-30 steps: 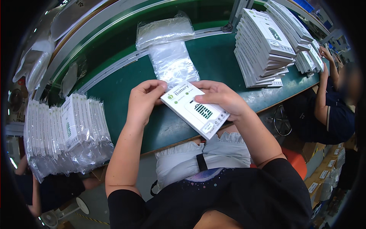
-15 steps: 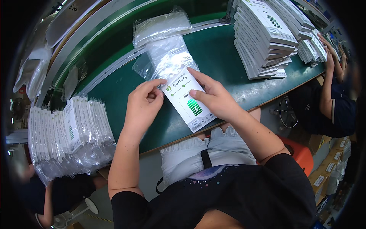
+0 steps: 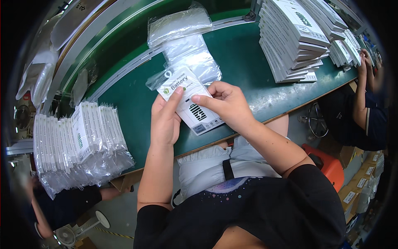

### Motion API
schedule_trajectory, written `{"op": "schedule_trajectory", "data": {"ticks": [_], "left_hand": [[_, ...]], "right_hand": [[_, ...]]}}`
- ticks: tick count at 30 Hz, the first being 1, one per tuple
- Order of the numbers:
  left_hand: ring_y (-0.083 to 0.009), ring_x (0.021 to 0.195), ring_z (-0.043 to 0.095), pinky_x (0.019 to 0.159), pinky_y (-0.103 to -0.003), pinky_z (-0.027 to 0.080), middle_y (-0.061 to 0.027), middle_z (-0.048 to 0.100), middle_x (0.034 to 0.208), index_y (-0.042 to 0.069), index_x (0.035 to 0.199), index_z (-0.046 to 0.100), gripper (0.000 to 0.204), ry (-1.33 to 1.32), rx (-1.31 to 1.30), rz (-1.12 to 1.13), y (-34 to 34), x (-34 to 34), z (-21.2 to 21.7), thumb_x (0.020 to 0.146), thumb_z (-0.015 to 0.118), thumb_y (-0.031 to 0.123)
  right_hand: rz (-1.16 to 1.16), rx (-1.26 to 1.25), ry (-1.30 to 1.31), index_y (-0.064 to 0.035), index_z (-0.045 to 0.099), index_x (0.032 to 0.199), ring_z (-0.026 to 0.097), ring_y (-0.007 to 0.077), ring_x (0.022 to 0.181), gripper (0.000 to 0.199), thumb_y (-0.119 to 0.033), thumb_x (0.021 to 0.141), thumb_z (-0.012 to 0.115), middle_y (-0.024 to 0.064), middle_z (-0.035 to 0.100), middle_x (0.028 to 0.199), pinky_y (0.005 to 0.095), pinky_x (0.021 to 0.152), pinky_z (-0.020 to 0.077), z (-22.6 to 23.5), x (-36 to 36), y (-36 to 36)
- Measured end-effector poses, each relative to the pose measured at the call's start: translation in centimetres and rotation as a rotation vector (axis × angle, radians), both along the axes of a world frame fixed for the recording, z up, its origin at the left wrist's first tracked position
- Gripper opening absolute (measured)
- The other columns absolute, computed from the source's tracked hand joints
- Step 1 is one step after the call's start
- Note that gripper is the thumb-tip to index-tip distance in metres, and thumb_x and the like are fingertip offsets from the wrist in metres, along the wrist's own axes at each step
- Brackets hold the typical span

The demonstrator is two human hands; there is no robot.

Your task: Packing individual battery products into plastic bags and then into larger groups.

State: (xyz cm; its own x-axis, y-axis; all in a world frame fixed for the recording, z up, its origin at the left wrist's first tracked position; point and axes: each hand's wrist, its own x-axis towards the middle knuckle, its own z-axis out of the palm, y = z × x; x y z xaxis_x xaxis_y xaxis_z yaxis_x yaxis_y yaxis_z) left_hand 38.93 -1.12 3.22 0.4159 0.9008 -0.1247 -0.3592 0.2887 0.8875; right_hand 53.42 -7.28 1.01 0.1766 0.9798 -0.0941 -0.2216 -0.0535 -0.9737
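Both hands hold a flat white box [image 3: 187, 98] with green and black print, partly inside a clear plastic bag [image 3: 159, 79], above the green table [image 3: 244, 62]. My left hand [image 3: 165, 120] grips the box's near left edge, index finger lying on its face. My right hand [image 3: 226, 106] holds its right side, thumb on top. The bag's open end covers the box's far part.
A pile of clear bags [image 3: 188, 45] lies just beyond the box. Bagged white boxes [image 3: 78, 141] stand in a row at the left edge. Stacks of unbagged white boxes [image 3: 290, 37] rise at the right. Another person [image 3: 365, 103] sits at the right.
The box has moved up and away from me and has slid into the clear bag; before, it was held bare over the table's near edge.
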Motion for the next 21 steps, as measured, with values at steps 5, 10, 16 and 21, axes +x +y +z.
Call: {"op": "schedule_trajectory", "data": {"ticks": [5, 10, 16, 21], "left_hand": [[-0.021, 0.104, 0.059, 0.089, -0.034, 0.05, -0.0149, 0.058, 0.115, -0.006, 0.121, 0.045, 0.032, -0.119, -0.045, 0.021, 2.4, -1.5, 0.7, 0.092, 0.05, 0.008], [-0.0212, 0.106, 0.058, 0.088, -0.036, 0.049, -0.0154, 0.055, 0.119, -0.004, 0.128, 0.039, 0.042, -0.01, 0.079, -0.173, -2.1, 0.4, 3.3, 0.093, 0.051, 0.017], [-0.0224, 0.105, 0.059, 0.094, -0.036, 0.045, -0.0172, 0.06, 0.111, -0.006, 0.112, 0.055, 0.029, -0.129, 0.187, -0.582, -3.6, -1.0, 4.1, 0.087, 0.06, 0.008], [-0.0267, 0.114, 0.053, 0.096, -0.04, 0.043, -0.0211, 0.051, 0.124, -0.007, 0.128, 0.041, 0.046, -0.214, 0.048, -0.515, -3.3, -1.0, 3.7, 0.096, 0.045, 0.025]], "right_hand": [[0.314, 0.115, -0.331, -0.0089, 0.018, 0.146, 0.057, 0.0072, 0.077, 0.099, -0.002, 0.068, 0.078, 0.0083, 0.062, 0.094, 0.0199, 0.065, 0.0459, 2.3, 1.9, -0.8], [0.062, 0.382, -0.486, -0.0072, 0.025, 0.144, 0.058, 0.0103, 0.077, 0.087, -0.003, 0.072, 0.074, 0.0102, 0.061, 0.096, 0.0222, 0.069, 0.0475, 5.2, 2.4, -1.2], [-0.419, 0.929, -0.699, -0.0022, 0.052, 0.113, 0.061, 0.0159, 0.076, 0.026, -0.001, 0.088, 0.054, 0.0144, 0.061, 0.093, 0.0262, 0.067, 0.0501, 8.1, 3.9, -3.5], [-0.223, 0.807, -0.669, -0.0045, 0.053, 0.095, 0.054, 0.0145, 0.064, 0.011, 0.002, 0.087, 0.052, 0.0102, 0.057, 0.082, 0.0253, 0.057, 0.0451, 9.6, 2.4, -5.6]]}}
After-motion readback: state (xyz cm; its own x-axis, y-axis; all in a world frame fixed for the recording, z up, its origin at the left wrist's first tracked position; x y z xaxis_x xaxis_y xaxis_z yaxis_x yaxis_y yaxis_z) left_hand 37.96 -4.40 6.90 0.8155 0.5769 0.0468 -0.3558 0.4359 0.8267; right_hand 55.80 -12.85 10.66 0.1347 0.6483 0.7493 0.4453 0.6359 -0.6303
